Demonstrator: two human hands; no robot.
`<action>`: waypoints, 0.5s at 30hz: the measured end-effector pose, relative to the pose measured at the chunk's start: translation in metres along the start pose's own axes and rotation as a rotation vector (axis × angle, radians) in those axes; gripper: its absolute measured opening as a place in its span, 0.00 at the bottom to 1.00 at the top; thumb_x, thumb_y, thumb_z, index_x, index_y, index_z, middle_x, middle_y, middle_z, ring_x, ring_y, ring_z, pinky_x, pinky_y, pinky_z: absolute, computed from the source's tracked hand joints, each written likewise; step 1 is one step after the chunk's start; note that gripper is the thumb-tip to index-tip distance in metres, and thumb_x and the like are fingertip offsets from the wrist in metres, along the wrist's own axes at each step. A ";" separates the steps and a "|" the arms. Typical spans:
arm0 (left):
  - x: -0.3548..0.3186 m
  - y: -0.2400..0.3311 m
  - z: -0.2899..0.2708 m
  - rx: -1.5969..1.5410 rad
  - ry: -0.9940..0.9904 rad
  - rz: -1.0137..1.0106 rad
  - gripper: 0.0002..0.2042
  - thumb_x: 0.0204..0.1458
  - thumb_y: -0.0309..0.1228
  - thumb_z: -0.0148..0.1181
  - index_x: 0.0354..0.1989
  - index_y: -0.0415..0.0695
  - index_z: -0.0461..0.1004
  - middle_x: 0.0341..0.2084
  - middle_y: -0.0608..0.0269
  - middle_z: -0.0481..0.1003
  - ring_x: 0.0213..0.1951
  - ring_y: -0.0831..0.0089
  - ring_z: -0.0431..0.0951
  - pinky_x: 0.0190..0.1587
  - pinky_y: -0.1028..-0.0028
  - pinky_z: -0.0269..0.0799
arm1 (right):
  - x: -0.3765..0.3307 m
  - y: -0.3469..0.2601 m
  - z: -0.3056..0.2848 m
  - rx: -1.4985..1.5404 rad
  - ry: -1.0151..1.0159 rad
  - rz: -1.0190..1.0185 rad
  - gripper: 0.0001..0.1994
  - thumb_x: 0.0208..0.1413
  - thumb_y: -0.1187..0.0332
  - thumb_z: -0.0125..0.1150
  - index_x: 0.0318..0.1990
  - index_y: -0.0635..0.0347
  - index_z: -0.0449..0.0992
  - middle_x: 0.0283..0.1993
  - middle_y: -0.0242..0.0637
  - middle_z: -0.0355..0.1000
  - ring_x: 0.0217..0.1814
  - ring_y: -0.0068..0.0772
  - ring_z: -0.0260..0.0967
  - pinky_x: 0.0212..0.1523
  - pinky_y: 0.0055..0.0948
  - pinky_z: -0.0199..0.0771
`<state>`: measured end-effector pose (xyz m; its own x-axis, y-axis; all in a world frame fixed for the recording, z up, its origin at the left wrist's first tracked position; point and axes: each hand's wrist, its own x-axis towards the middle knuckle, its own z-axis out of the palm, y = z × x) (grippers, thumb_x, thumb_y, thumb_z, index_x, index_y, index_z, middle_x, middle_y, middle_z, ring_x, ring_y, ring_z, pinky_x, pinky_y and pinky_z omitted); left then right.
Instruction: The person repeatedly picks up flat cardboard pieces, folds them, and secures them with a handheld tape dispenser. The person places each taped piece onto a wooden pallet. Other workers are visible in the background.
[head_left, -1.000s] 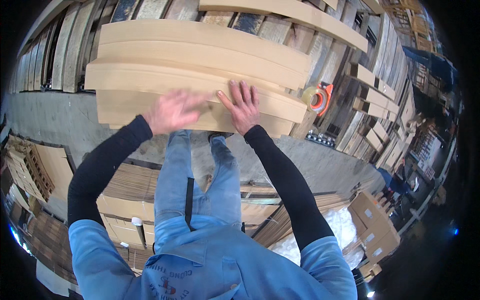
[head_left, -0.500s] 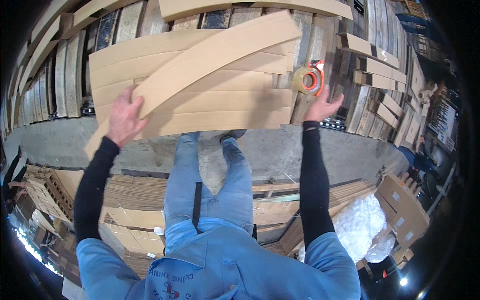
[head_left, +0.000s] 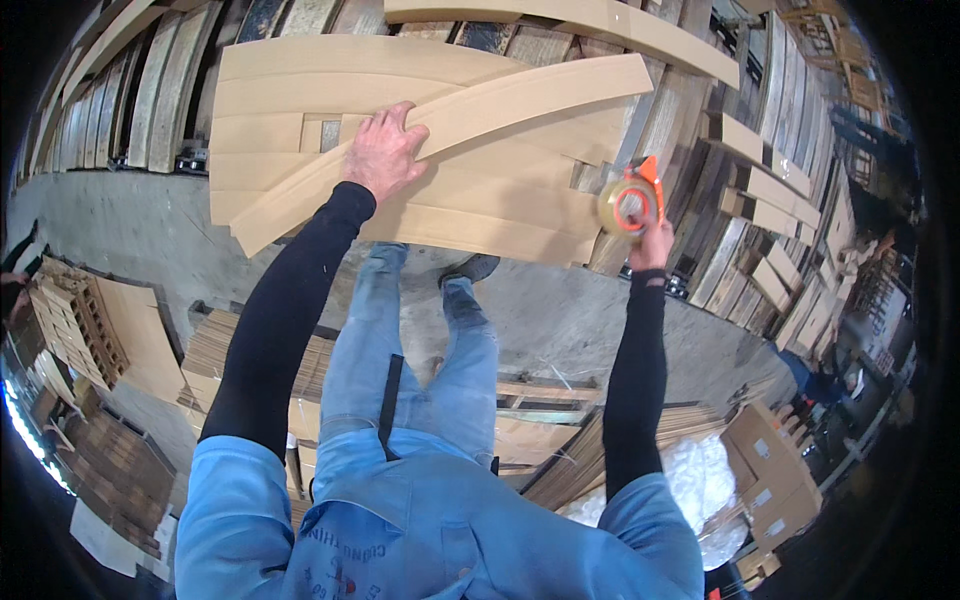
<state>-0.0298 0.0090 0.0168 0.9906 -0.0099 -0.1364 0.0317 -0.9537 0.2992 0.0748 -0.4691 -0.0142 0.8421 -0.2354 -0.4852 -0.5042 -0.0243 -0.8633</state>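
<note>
A long folded cardboard strip [head_left: 520,97] lies slantwise over a wide flat cardboard sheet [head_left: 500,190] with creases and cut slots. My left hand [head_left: 385,152] grips the strip near its middle, the thumb on the right side and the fingers over its far edge. To the right, my right hand [head_left: 652,243] is closed around the lower end of an orange tape dispenser [head_left: 648,180]. A roll of clear tape [head_left: 620,207] is mounted on it, next to the sheet's right edge. Most of my right fingers are hidden behind the dispenser.
Worn wooden pallets [head_left: 165,95] stand under and around the sheet. Another long cardboard piece [head_left: 600,28] lies beyond it, and several folded strips [head_left: 770,200] rest at the right. Behind me are stacked cardboard [head_left: 225,345], clear plastic wrap [head_left: 700,480] and brown boxes [head_left: 775,470].
My right hand, open beside the dispenser before, now holds it, lifted and nearer me. My left hand has slid along the strip toward its middle, and the strip has shifted right.
</note>
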 end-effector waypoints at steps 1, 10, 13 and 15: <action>-0.001 0.000 0.000 -0.016 0.010 -0.018 0.18 0.42 0.40 0.71 0.41 0.49 0.77 0.61 0.54 0.67 0.59 0.54 0.70 0.60 0.56 0.67 | -0.030 -0.017 0.016 0.080 -0.086 0.054 0.17 0.48 0.81 0.61 0.49 0.66 0.75 0.41 0.39 0.77 0.37 0.32 0.77 0.42 0.32 0.78; 0.003 0.004 -0.003 -0.067 -0.009 -0.025 0.18 0.42 0.43 0.71 0.39 0.49 0.79 0.60 0.54 0.68 0.58 0.54 0.70 0.59 0.55 0.68 | -0.175 -0.115 0.183 -0.244 -0.536 -0.177 0.29 0.47 0.78 0.61 0.61 0.60 0.71 0.54 0.45 0.71 0.54 0.39 0.73 0.54 0.35 0.75; 0.000 0.000 0.004 -0.062 0.088 -0.008 0.16 0.42 0.42 0.69 0.39 0.50 0.80 0.58 0.52 0.68 0.57 0.54 0.71 0.57 0.56 0.68 | -0.194 -0.147 0.235 -0.635 -0.425 -0.731 0.29 0.45 0.76 0.62 0.60 0.57 0.74 0.58 0.52 0.68 0.57 0.48 0.72 0.57 0.40 0.74; -0.002 -0.001 0.007 -0.055 0.097 -0.017 0.16 0.41 0.41 0.69 0.39 0.50 0.80 0.57 0.52 0.69 0.56 0.55 0.71 0.56 0.56 0.68 | -0.190 -0.146 0.261 -0.820 -0.361 -0.968 0.27 0.45 0.75 0.63 0.58 0.53 0.77 0.59 0.54 0.67 0.58 0.53 0.71 0.57 0.43 0.74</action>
<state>-0.0328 0.0076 0.0105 0.9980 0.0378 -0.0502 0.0530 -0.9356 0.3490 0.0385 -0.1672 0.1680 0.8644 0.4777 0.1571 0.4659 -0.6430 -0.6079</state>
